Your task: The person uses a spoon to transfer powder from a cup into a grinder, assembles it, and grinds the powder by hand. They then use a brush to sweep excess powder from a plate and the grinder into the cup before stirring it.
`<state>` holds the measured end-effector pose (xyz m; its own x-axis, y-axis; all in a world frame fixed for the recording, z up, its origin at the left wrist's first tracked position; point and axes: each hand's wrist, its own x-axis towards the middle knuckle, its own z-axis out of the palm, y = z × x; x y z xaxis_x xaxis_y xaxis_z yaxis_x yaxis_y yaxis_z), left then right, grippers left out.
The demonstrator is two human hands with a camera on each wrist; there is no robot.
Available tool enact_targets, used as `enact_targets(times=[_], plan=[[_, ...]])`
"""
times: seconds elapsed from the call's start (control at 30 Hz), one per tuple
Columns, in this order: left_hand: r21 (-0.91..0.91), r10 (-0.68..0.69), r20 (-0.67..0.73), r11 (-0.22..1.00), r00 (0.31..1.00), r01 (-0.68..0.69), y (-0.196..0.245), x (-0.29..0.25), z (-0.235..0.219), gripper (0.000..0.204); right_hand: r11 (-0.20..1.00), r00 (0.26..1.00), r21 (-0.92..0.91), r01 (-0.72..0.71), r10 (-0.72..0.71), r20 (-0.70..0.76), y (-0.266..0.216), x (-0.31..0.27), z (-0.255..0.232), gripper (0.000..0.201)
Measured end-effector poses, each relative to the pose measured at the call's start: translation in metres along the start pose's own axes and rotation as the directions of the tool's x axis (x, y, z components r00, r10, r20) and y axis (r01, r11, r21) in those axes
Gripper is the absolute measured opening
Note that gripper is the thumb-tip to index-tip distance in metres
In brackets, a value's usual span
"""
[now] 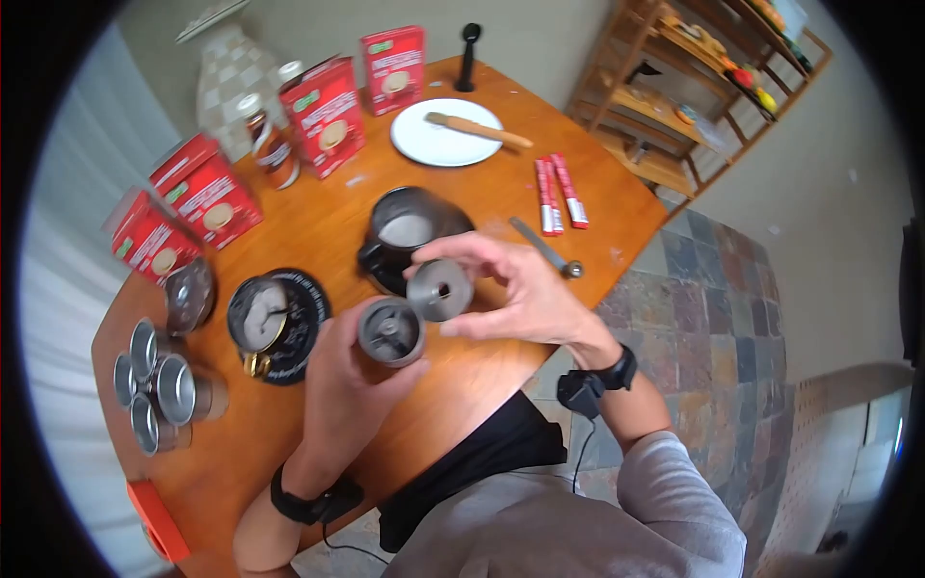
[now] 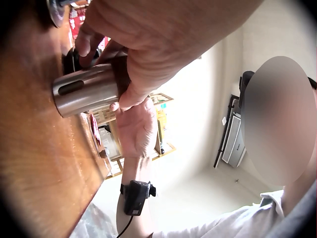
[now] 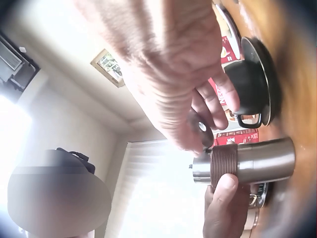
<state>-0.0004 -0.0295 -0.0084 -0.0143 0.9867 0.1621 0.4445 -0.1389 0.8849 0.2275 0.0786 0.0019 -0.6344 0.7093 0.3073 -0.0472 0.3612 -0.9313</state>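
Note:
My left hand (image 1: 337, 380) grips a stainless-steel hand coffee grinder (image 1: 391, 332), held upright over the table's near side. Its open top faces up, showing a central shaft and cross-bar inside. In the right wrist view, a brown ribbed band (image 3: 224, 163) wraps the grinder's upper body, and the left thumb lies on that band. A slot in the steel lower body shows in the left wrist view. Just right of the grinder's mouth, my right hand (image 1: 535, 294) pinches a round metal lid (image 1: 438, 289) with a hole at its centre, between thumb and fingers.
Beyond the hands stands a black cup (image 1: 381, 231) on a saucer. To the left are a glass cup (image 1: 262, 313) on a black saucer and several metal cups (image 1: 176, 388). Red coffee boxes (image 1: 323, 116), a white plate (image 1: 424, 140) with a brush, and red sachets (image 1: 549, 197) lie farther back.

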Motion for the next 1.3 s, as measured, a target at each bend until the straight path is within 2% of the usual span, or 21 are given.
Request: enact_targets(times=[0.07,0.1,0.17,0.2,0.3,0.33,0.43,0.47,0.57,0.67,0.77,0.87,0.97,1.07,1.17,1.27,1.3], plan=[[0.069,0.078,-0.024,0.995,0.997,-0.076,0.0,0.0,-0.001,0.063,0.999,1.0,-0.042,0.002,-0.001,0.02,-0.007,0.003,0.0,0.063],[0.064,0.089,-0.038,0.994,0.995,-0.087,0.003,0.0,-0.001,0.064,0.995,0.994,-0.04,-0.096,0.099,0.056,-0.016,0.004,-0.002,0.066],[0.068,0.08,-0.017,0.995,0.997,-0.078,0.006,0.001,-0.004,0.064,0.979,0.996,-0.203,0.004,0.014,0.084,-0.028,0.01,-0.002,0.065],[0.053,0.083,-0.016,0.995,0.996,-0.082,0.003,0.001,-0.003,0.065,0.949,0.992,-0.314,0.037,0.002,0.124,-0.037,0.015,-0.003,0.066],[0.099,0.091,-0.021,0.991,0.996,-0.088,0.006,0.001,-0.005,0.067,0.862,0.97,-0.491,0.123,0.0,0.242,-0.058,0.031,0.002,0.067],[0.141,0.124,-0.033,0.983,0.992,-0.119,0.004,0.001,-0.004,0.067,0.84,0.956,-0.516,0.166,-0.008,0.294,-0.064,0.035,0.003,0.064],[0.172,0.049,0.012,0.984,0.999,-0.05,0.01,0.002,-0.007,0.069,0.712,0.869,-0.585,0.39,-0.075,0.488,-0.073,0.048,0.005,0.06],[0.154,0.069,-0.001,0.986,0.998,-0.068,0.007,0.002,-0.005,0.068,0.66,0.855,-0.625,0.418,-0.054,0.515,-0.08,0.051,0.008,0.055],[0.151,-0.003,0.008,0.988,1.0,0.002,0.009,0.002,-0.005,0.067,0.591,0.788,-0.615,0.521,-0.057,0.613,-0.093,0.059,0.012,0.048],[0.16,0.102,-0.016,0.982,0.995,-0.098,0.004,0.001,-0.004,0.059,0.483,0.75,-0.687,0.543,0.09,0.655,-0.103,0.062,0.021,0.064],[0.158,0.108,-0.016,0.982,0.994,-0.104,0.004,0.001,-0.005,0.059,0.471,0.723,-0.684,0.557,0.131,0.679,-0.107,0.069,0.021,0.067],[0.127,0.08,-0.009,0.989,0.997,-0.078,0.001,0.003,-0.003,0.061,0.445,0.685,-0.709,0.547,0.25,0.685,-0.11,0.075,0.024,0.067],[0.125,0.113,-0.014,0.986,0.993,-0.111,-0.002,0.003,-0.003,0.06,0.489,0.697,-0.675,0.553,0.172,0.696,-0.11,0.076,0.025,0.067],[0.118,0.071,0.0,0.991,0.997,-0.07,0.0,0.004,-0.005,0.06,0.462,0.807,-0.75,0.474,0.112,0.579,-0.1,0.055,0.033,0.065],[0.126,0.064,0.016,0.99,0.998,-0.065,-0.001,0.004,-0.006,0.059,0.365,0.862,-0.822,0.438,0.089,0.499,-0.095,0.045,0.044,0.044],[0.16,0.041,0.013,0.986,0.999,-0.042,0.005,0.003,-0.007,0.059,0.394,0.854,-0.801,0.45,0.071,0.515,-0.098,0.049,0.035,0.057],[0.153,0.075,0.003,0.985,0.997,-0.075,0.003,0.003,-0.006,0.058,0.415,0.848,-0.786,0.459,0.059,0.526,-0.096,0.049,0.034,0.057]])
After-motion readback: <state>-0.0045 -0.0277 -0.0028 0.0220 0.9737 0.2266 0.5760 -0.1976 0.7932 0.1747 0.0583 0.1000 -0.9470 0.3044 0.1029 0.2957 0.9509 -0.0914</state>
